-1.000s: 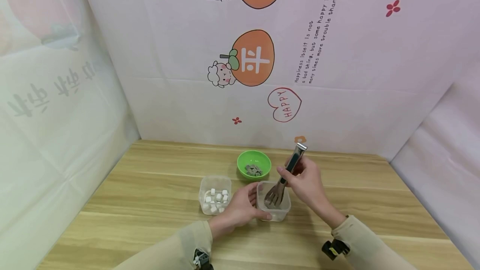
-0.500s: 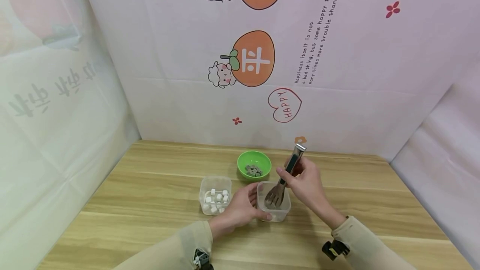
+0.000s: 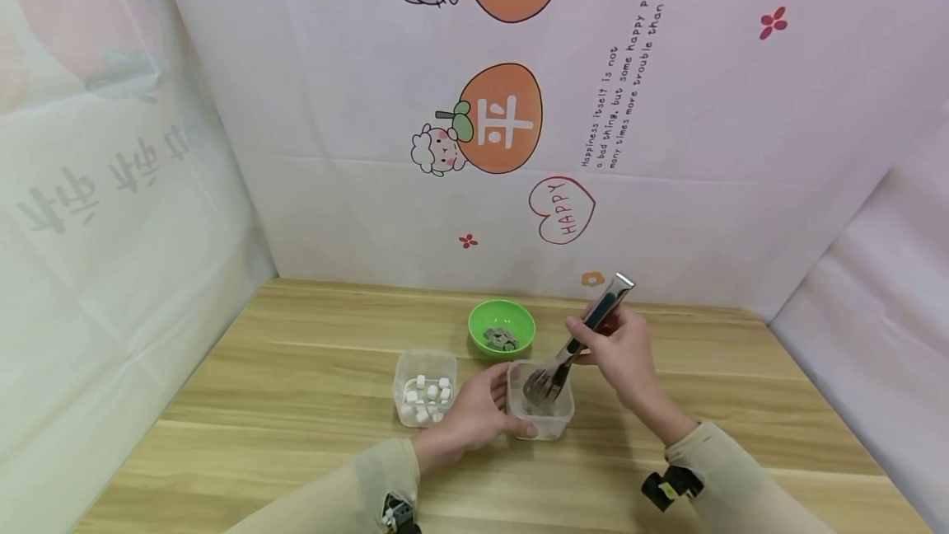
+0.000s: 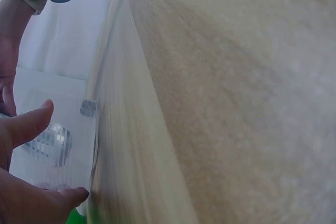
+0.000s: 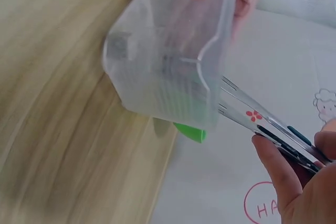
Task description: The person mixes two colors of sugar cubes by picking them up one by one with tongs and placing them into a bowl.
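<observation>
My left hand [image 3: 473, 412] holds a clear plastic container [image 3: 550, 427] on the table, thumb at its near side and fingers at its far-left side. In my right hand [image 3: 621, 357] is a pair of metal tongs [image 3: 599, 311] with dark grips, leaning right, their slotted ends down inside that container. The right wrist view shows the two arms of the tongs [image 5: 262, 129] slightly apart. A small grey piece [image 5: 119, 45] shows through the container's wall near its bottom. Behind the container stands a green bowl [image 3: 502, 311] with several flat grey pieces [image 3: 501, 339].
A second clear container [image 3: 404, 365], holding several white cubes [image 3: 433, 391], stands left of my left hand. The wooden table [image 3: 296, 369] ends at a printed cloth backdrop [image 3: 356, 204], with cloth on both sides.
My right hand has shifted right and the tongs now lean further right, their ends still inside the container. My left hand and the container have stayed in place.
</observation>
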`<action>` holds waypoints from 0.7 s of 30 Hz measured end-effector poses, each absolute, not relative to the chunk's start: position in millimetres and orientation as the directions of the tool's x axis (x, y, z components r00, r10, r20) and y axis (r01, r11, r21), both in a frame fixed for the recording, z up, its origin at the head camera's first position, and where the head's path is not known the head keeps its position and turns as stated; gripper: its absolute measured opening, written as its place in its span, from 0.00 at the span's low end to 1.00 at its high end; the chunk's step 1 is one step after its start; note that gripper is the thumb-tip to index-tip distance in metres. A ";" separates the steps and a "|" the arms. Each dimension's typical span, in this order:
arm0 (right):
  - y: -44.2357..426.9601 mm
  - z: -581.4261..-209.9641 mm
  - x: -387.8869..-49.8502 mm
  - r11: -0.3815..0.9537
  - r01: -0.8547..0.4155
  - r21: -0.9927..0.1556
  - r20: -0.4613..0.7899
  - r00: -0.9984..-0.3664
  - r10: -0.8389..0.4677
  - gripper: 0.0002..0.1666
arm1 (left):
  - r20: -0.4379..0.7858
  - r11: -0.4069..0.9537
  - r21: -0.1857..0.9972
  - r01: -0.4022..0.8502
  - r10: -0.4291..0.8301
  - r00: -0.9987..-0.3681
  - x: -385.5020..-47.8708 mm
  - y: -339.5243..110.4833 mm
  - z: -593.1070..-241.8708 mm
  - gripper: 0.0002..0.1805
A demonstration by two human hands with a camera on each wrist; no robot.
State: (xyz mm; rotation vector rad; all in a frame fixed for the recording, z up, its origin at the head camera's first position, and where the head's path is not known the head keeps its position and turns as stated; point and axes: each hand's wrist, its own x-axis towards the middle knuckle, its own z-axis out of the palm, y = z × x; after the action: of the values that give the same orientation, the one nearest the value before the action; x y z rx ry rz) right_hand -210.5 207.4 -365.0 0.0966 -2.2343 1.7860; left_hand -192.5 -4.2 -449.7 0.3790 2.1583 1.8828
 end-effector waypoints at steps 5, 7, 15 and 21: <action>214.9 -356.9 -212.7 0.127 -0.169 -0.977 0.190 -0.967 0.171 0.15 | -0.024 0.136 0.990 0.025 0.349 -0.937 -192.5 -4.0 -450.4 0.58; 218.0 -354.3 -213.9 0.099 -0.145 -0.984 0.162 -0.970 0.183 0.14 | -0.024 0.135 0.991 0.024 0.346 -0.938 -192.7 -4.2 -450.9 0.58; 226.7 -346.3 -223.7 -0.014 -0.080 -0.997 0.076 -0.975 0.207 0.13 | -0.005 0.131 0.990 0.044 0.351 -0.937 -194.3 -4.9 -453.0 0.56; 229.4 -344.8 -237.9 -0.114 -0.039 -0.993 0.014 -0.978 0.209 0.13 | 0.001 0.140 0.989 0.053 0.351 -0.937 -193.2 -4.0 -452.5 0.57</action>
State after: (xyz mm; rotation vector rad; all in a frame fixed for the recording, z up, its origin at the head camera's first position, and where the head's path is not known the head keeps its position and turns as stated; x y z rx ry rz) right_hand -237.9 229.4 -344.8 -0.1926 -1.9716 2.2192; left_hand -193.2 -4.0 -452.5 0.3963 2.1847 1.8799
